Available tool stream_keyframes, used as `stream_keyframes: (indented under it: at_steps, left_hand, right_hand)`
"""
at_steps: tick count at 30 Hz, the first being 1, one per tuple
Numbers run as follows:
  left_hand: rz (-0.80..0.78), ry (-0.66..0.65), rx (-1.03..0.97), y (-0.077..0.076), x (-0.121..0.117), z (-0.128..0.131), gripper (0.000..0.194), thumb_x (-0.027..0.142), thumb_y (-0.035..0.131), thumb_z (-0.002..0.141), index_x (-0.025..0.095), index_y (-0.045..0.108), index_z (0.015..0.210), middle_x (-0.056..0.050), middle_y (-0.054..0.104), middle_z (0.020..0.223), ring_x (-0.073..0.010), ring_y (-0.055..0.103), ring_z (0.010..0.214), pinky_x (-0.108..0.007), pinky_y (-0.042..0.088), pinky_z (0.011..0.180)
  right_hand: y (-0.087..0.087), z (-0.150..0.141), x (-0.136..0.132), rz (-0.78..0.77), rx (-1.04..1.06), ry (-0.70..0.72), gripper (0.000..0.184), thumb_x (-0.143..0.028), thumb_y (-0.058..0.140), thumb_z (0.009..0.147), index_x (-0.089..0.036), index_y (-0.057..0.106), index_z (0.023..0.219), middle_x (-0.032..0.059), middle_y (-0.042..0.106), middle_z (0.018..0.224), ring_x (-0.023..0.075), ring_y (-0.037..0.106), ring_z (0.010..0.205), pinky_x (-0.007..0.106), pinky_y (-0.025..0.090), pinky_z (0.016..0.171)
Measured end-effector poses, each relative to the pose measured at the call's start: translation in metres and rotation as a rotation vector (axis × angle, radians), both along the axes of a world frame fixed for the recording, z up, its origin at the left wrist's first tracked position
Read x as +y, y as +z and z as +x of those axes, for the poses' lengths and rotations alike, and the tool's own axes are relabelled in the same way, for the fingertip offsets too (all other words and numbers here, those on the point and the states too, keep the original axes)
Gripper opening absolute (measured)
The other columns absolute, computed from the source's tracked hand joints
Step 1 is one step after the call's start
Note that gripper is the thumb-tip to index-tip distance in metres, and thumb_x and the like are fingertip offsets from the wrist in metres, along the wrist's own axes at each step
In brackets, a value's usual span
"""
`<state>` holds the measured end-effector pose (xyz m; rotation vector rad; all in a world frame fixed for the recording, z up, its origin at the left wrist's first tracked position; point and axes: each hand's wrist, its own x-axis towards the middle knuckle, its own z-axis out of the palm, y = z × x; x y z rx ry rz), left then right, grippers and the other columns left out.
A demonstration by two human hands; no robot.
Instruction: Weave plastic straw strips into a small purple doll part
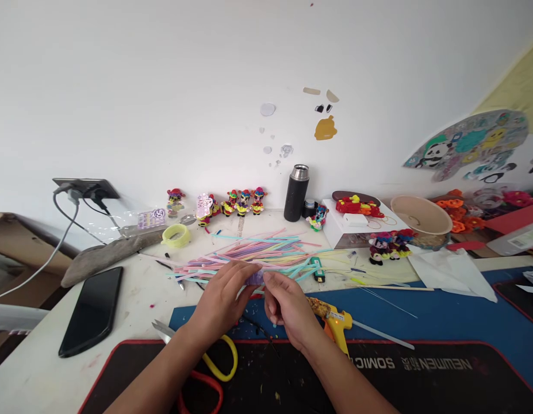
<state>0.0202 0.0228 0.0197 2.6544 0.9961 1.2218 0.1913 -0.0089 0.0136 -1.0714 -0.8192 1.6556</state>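
Observation:
My left hand point(227, 290) is closed around a small purple fuzzy piece point(255, 278), perhaps wound pipe cleaner. At its right end, the thumb and fingers of my right hand point(287, 305) pinch together; my fingers hide most of the piece. Just beyond both hands lies a loose pile of pastel pipe cleaners point(249, 250). Scissors point(225, 362) with one yellow and one red handle loop rest under my left forearm. A yellow glue gun point(341, 325) with a glue stick in it lies beside my right wrist.
A black phone point(91, 310) lies at left, near a roll of yellow tape point(176, 236). Several small figures point(244, 202) and a black flask point(296, 194) stand along the wall. To the right are a white box point(356, 233) and a beige bowl point(421, 215). A black mat point(421, 379) spans the front.

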Motion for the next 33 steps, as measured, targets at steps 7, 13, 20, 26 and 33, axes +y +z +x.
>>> stream_keyframes:
  at_steps: [7, 13, 20, 26, 33]
  left_hand:
    - [0.058, -0.031, 0.087, -0.002, -0.0004, -0.0018, 0.036, 0.006, 0.056, 0.1, 0.016, 0.056, 0.134, -0.013, 0.075, 0.112, -0.0253, 0.071, 0.106, -0.04, 0.059, 0.091]
    - [-0.01, 0.001, 0.023, -0.0046, 0.0017, -0.0024, 0.033, 0.01, 0.057, 0.1, 0.019, 0.057, 0.131, -0.012, 0.075, 0.111, -0.0253, 0.071, 0.104, -0.039, 0.061, 0.089]
    - [0.016, -0.01, 0.042, -0.004, 0.0025, -0.0029, 0.036, 0.008, 0.054, 0.1, 0.019, 0.057, 0.134, -0.012, 0.076, 0.11, -0.0254, 0.073, 0.104, -0.04, 0.061, 0.089]
    - [0.028, -0.009, 0.041, -0.0033, 0.0017, -0.0032, 0.035, 0.005, 0.056, 0.098, 0.016, 0.059, 0.131, -0.012, 0.076, 0.109, -0.0248, 0.072, 0.103, -0.039, 0.06, 0.091]
    - [0.034, -0.042, 0.082, -0.0009, -0.0009, -0.0016, 0.037, 0.004, 0.054, 0.098, 0.017, 0.058, 0.133, -0.012, 0.077, 0.109, -0.0246, 0.072, 0.104, -0.039, 0.06, 0.091]
  right_hand:
    - [-0.0013, -0.0003, -0.0003, -0.006, -0.004, -0.002, 0.052, -0.07, 0.072, 0.082, -0.02, 0.057, 0.081, -0.0096, 0.044, 0.045, 0.0068, 0.036, 0.034, 0.019, 0.018, 0.035]
    - [-0.0028, -0.0019, -0.0001, -0.02, -0.037, -0.007, 0.049, -0.066, 0.072, 0.082, -0.019, 0.061, 0.088, -0.0103, 0.044, 0.042, 0.0082, 0.037, 0.033, 0.019, 0.019, 0.035]
    - [-0.0028, -0.0026, 0.0, -0.023, -0.022, -0.007, 0.049, -0.066, 0.072, 0.083, -0.019, 0.061, 0.091, -0.0102, 0.044, 0.043, 0.0083, 0.037, 0.033, 0.019, 0.018, 0.035]
    - [-0.0028, -0.0038, -0.0015, -0.011, 0.008, -0.015, 0.052, -0.07, 0.071, 0.084, -0.02, 0.057, 0.079, -0.0085, 0.045, 0.044, 0.0079, 0.038, 0.034, 0.02, 0.017, 0.034]
    - [-0.0056, -0.0053, -0.0016, -0.01, 0.017, -0.006, 0.055, -0.07, 0.069, 0.087, -0.021, 0.051, 0.072, -0.0083, 0.044, 0.044, 0.0072, 0.037, 0.033, 0.02, 0.018, 0.034]
